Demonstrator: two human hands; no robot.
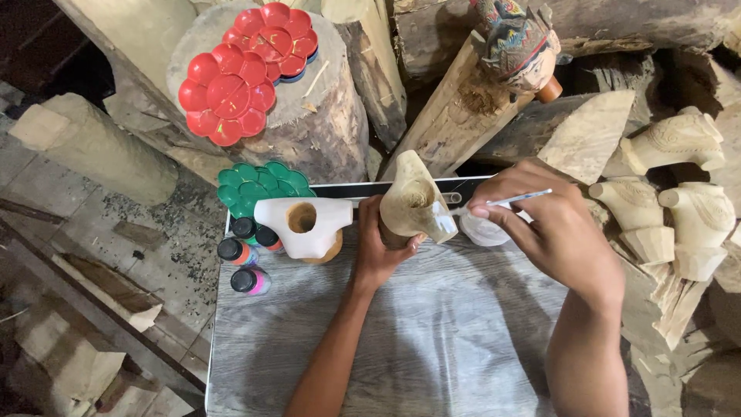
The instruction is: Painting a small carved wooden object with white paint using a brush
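My left hand (376,249) grips an unpainted carved wooden figure (414,202) from below and holds it upright over the grey board (432,332). My right hand (549,225) pinches a thin white paintbrush (515,200), whose tip points left toward the carving's side. A small clear cup (482,230) sits on the board just under the brush. A carved piece coated white with a round hole (302,225) lies on the board left of my left hand.
A green flower-shaped palette (258,185) and small paint bottles (245,261) stand at the board's left edge. Red palettes (247,73) rest on a log stump (324,123). A painted carved head (515,42) sits behind. Unpainted carvings (679,208) are piled at right.
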